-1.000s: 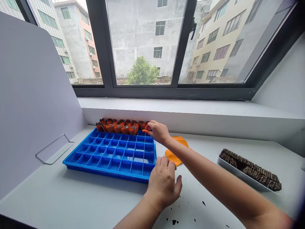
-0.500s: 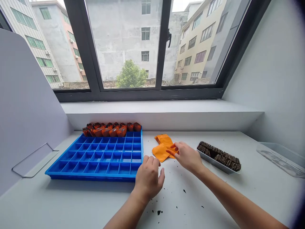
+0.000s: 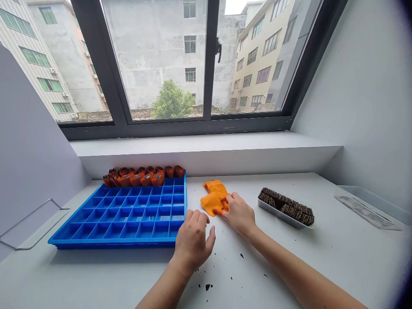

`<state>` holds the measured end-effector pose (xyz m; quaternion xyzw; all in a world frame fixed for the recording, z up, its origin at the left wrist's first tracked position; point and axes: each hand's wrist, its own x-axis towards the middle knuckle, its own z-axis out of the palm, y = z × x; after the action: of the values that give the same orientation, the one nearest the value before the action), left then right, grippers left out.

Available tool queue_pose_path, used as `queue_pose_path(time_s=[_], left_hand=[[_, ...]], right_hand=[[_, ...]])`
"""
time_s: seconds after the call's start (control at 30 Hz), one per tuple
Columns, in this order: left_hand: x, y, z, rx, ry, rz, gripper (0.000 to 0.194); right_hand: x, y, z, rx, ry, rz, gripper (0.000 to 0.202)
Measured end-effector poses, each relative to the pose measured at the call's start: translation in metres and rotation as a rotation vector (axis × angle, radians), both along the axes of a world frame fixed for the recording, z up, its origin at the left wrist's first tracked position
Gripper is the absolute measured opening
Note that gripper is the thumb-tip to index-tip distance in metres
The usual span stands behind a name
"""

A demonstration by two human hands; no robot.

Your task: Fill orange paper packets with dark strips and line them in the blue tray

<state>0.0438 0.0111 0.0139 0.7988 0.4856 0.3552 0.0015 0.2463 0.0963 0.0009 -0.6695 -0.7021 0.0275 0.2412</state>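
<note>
My right hand [image 3: 240, 212] reaches into a small pile of flat orange pouches [image 3: 212, 202]. Its fingertips pinch the right side of the pile, and part of that side is hidden under the fingers. Just left of it my left hand [image 3: 193, 237] hovers by the right front corner of a blue compartment tray [image 3: 117, 246]. That hand has its thumb apart and fingers loosely bent, with nothing visible in it. Filled orange and black packets [image 3: 157, 178] stand in the tray's back rows; its front compartments are bare.
To the right stands a shallow container [image 3: 277, 216] packed with dark brown pieces in rows. A clear plastic lid [image 3: 370, 210] lies beyond it. Dark crumbs [image 3: 207, 286] are scattered near the front. A wire stand [image 3: 35, 223] leans at left, and a window sill [image 3: 206, 143] runs behind.
My right hand has lowered onto the orange pouches, its fingers closing at their right side. My left hand keeps nearly the same pose. The whole view has shifted slightly.
</note>
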Motion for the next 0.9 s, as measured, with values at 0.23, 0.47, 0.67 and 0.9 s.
queue_pose_path(time_s=[0.23, 0.47, 0.67, 0.9], left_hand=[[-0.004, -0.002, 0.004, -0.009, -0.051, -0.046, 0.013], [-0.008, -0.002, 0.007, 0.045, -0.203, -0.022, 0.025], [-0.011, -0.001, 0.002, -0.024, -0.191, 0.001, 0.063], [-0.013, 0.0, 0.006, -0.061, -0.323, -0.079, 0.028]], right_hand=[[0.012, -0.012, 0.006, -0.019, 0.265, 0.086, 0.011], [0.021, -0.028, 0.026, 0.006, 0.522, 0.427, 0.023], [0.018, -0.047, 0.045, 0.024, 0.685, 0.64, 0.034], [0.02, -0.059, 0.059, 0.013, 0.668, 0.799, 0.029]])
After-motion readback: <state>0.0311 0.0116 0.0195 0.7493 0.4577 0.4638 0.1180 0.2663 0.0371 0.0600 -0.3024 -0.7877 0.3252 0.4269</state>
